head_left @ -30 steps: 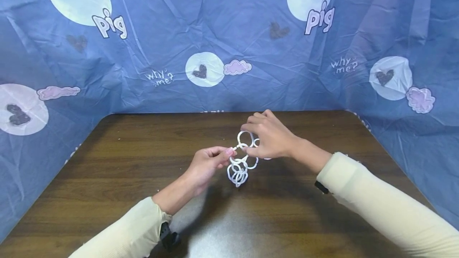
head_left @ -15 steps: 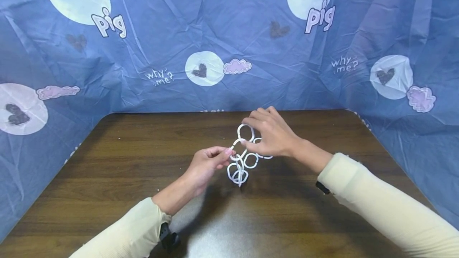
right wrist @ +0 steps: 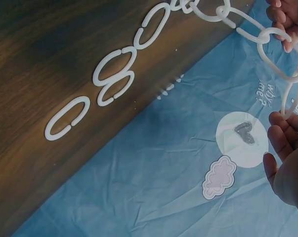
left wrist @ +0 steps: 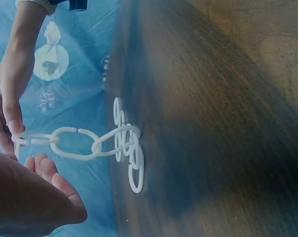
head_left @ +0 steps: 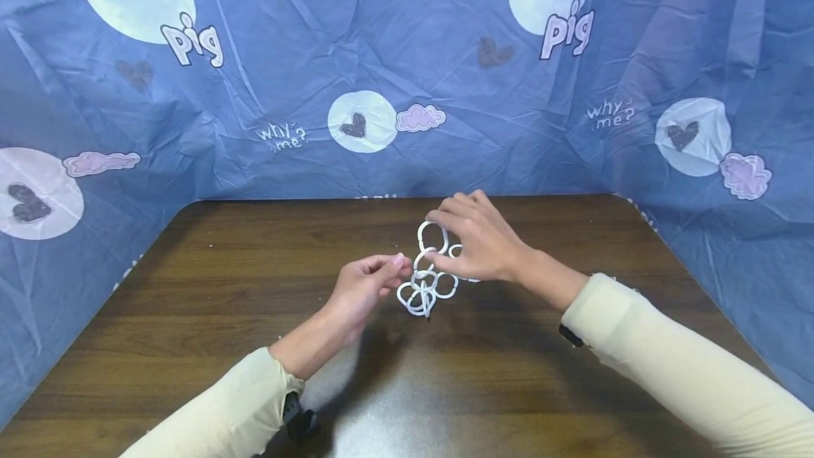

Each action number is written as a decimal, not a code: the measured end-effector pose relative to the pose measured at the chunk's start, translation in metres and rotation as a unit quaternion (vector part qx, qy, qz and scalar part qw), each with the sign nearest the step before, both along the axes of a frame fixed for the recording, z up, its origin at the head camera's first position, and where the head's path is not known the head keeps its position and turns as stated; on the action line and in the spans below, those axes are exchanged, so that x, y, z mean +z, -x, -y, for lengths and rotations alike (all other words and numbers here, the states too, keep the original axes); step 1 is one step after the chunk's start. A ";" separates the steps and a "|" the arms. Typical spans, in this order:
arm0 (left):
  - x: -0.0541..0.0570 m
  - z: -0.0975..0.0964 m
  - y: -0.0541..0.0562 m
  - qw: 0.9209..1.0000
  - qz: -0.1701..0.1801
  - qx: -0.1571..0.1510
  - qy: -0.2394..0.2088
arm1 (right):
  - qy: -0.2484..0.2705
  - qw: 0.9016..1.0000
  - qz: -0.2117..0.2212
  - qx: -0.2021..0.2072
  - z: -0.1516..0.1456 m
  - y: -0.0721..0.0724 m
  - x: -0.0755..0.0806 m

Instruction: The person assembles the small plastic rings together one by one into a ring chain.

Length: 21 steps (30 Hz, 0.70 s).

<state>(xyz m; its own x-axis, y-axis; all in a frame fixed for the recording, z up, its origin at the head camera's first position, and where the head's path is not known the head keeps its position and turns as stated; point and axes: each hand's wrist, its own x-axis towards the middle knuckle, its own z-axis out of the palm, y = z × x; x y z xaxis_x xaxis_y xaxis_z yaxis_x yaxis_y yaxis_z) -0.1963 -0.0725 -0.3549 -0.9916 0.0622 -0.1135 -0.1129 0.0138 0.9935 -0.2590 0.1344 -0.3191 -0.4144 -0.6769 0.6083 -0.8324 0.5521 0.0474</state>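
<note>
A chain of white plastic C-shaped links [left wrist: 74,157] hangs between my hands and runs down to a bunch on the table. My right hand [head_left: 481,239] holds it from above, thumb and fingers pinching the uppermost link [head_left: 420,237]. Beside the chain on its left, my left hand [head_left: 358,295] has its fingers loosely bent, fingertips close to the links and nothing seen in them. In the right wrist view, the left fingers [right wrist: 286,22] show near the hanging links, and the right fingertips grip the link end.
Several more white links lie on the brown wooden table [head_left: 254,288] behind the right hand; one loose link [right wrist: 49,129] lies apart from the others. A blue printed sheet [head_left: 407,41] hangs at the back and sides.
My left hand has let go of the link it pinched and drawn slightly left. The chain has swung and settled into a tighter bunch below. My right hand rose slightly, still holding the top link.
</note>
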 end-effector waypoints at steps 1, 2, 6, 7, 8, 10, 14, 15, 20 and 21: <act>0.000 0.000 0.001 1.000 0.000 0.003 0.000 | 0.000 1.000 0.000 0.001 0.000 0.000 0.000; 0.000 0.000 0.001 1.000 -0.001 0.004 0.000 | 0.000 1.000 0.000 0.002 0.000 0.000 0.000; 0.001 -0.001 0.002 1.000 -0.003 0.006 -0.002 | 0.003 1.000 -0.002 0.007 0.002 -0.001 -0.001; 0.001 -0.001 0.002 1.000 -0.003 0.005 -0.003 | 0.004 1.000 -0.004 0.010 0.003 -0.002 -0.001; 0.001 -0.002 0.002 1.000 -0.004 0.004 -0.007 | 0.005 1.000 -0.006 0.013 0.004 -0.002 -0.002; 0.001 -0.002 0.002 1.000 -0.004 0.005 -0.016 | 0.009 1.000 -0.009 0.022 0.005 -0.002 -0.002; 0.000 -0.004 0.003 0.999 -0.007 0.000 -0.039 | 0.019 0.999 -0.018 0.041 0.008 -0.003 -0.003; 0.000 -0.004 0.003 0.999 -0.007 -0.002 -0.042 | 0.021 0.999 -0.018 0.045 0.009 -0.004 -0.004; -0.001 -0.006 0.003 0.999 -0.013 -0.002 -0.047 | 0.023 0.998 -0.008 0.054 0.010 -0.006 -0.005; -0.001 -0.006 0.003 0.999 -0.016 0.000 -0.045 | 0.024 0.998 -0.003 0.054 0.011 -0.006 -0.005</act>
